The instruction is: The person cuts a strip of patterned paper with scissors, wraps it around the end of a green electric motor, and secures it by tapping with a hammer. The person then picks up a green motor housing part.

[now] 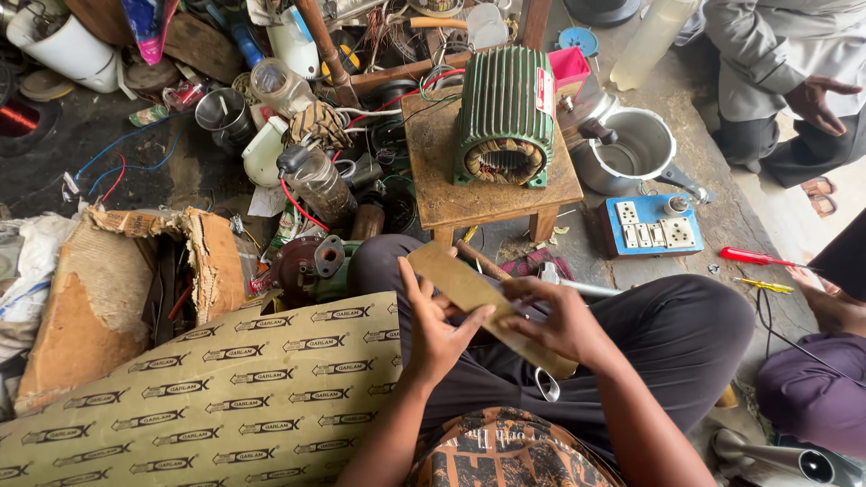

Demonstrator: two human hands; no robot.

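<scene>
My left hand [431, 332] and right hand [557, 320] are both closed on one flat, stiff tan paper strip [478, 302], fingers curled over its edges above my lap. Beyond, one ribbed green motor housing [503, 113] stands at the centre of one worn wooden stool [431, 176].

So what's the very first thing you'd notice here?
Probably the green ribbed motor shell on the small wooden stool, upper middle. Below it, the left hand and right hand hold a tan paper strip over the lap. A blue socket board lies right of the stool.
</scene>
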